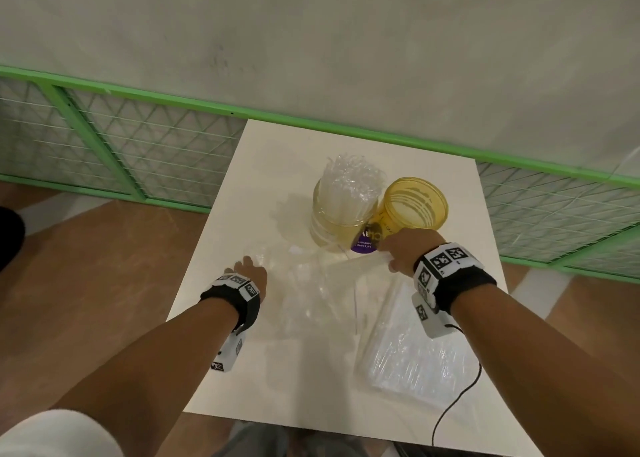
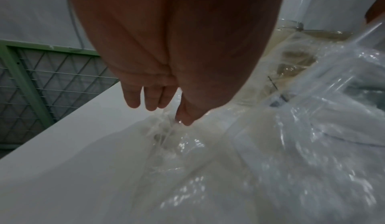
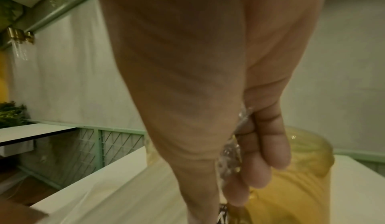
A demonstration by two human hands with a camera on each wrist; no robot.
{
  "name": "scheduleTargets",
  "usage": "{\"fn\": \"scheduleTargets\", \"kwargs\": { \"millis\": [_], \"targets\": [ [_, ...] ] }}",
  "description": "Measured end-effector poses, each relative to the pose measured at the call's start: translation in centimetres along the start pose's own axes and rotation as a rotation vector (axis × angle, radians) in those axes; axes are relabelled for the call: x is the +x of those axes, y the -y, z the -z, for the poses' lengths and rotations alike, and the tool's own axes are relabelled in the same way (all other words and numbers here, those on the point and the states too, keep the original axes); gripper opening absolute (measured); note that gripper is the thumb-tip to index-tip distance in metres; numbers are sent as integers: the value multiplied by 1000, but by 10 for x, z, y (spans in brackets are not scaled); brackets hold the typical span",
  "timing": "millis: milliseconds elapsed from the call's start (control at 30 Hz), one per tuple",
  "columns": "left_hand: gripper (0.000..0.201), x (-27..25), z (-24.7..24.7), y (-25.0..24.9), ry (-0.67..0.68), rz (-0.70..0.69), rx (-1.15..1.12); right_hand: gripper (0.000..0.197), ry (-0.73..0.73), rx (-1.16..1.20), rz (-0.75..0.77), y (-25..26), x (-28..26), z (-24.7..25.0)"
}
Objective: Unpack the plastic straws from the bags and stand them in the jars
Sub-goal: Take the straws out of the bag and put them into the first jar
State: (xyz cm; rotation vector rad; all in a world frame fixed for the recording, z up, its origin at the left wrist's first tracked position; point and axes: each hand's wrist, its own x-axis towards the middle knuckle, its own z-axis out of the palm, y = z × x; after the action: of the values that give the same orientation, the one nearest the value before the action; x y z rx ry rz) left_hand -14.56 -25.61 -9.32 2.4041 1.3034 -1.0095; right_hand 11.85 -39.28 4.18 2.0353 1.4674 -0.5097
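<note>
the right hand point(image 1: 407, 249) is clenched around a gathered edge of a clear bag point(image 1: 322, 290), the film bunched between the curled fingers point(image 3: 270, 152) and the palm in the right wrist view. the left hand point(image 1: 251, 271) pinches the other side of the same bag, thumb tip point(image 2: 185, 117) pressed into crinkled film while the other fingers hang loosely curled above it. the bag is stretched between the two grips over the white table point(image 1: 277, 166); whether it holds any straws cannot be told through the glare. just beyond the right grip stands a yellow jar point(image 1: 412, 204), open and upright, touching a clear jar point(image 1: 343, 217) on its left that is full of clear straws point(image 1: 349, 179) standing on end. both jars sit in the way directly past the stretched bag. a purple label point(image 1: 365, 240) shows between the jars, just ahead of the right knuckles; its white print is upside down and too small to read. nearer the person than the right grip, under the right wrist, lies a second bag point(image 1: 408, 352), packed with straws, flat on the table. a black cable point(image 1: 460, 387) trails from the right wrist camera over the near table edge. past the table runs a green fence point(image 1: 138, 138) before a grey wall.
</note>
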Motion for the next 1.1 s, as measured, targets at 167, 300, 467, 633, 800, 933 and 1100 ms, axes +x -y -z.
{"fn": "scheduleTargets", "kwargs": {
  "millis": [167, 300, 467, 633, 800, 933, 1100],
  "targets": [
    [55, -9, 29, -14, -166, 136, -25, 26, -14, -43, -69, -11, -4, 6],
    [75, -22, 49, -50, -534, -471, -409, 23, -60, -88, -44, 0, -5, 11],
    [77, -25, 48, -105, -288, -528, -514, 26, -135, -100, 60, 16, -9, 25],
    [19, -14, 45, -112, -339, -512, -814, 68, -326, 141, 175, 6, -11, 33],
    [24, -18, 59, -105, -493, -477, -1155, 98, -526, 843, 165, 8, -18, 42],
    [21, -36, 89, -117, -578, -589, -1271, 40, -453, 922, 153, 22, -10, 43],
    [28, -45, 107, -108, -558, -573, -1184, 35, -614, 1061, 129, 31, 7, 44]
  ]
}}
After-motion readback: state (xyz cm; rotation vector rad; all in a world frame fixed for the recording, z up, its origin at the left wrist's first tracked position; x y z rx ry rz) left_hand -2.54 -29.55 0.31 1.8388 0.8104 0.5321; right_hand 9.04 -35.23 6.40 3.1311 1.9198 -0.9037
